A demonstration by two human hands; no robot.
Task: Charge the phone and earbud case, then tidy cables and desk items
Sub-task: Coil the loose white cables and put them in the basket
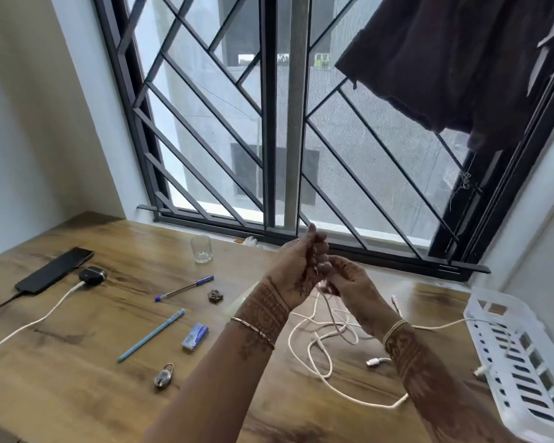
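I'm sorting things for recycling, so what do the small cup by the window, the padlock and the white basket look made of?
Cup: clear glass, probably; the desk shows through it. Padlock: metal, dull grey body with a shiny shackle. Basket: white moulded plastic, smooth, with slotted sides.

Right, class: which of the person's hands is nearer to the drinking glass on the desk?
Left. The left hand is raised just right of the glass; the right hand is farther right, beyond it. Both hold the white cable.
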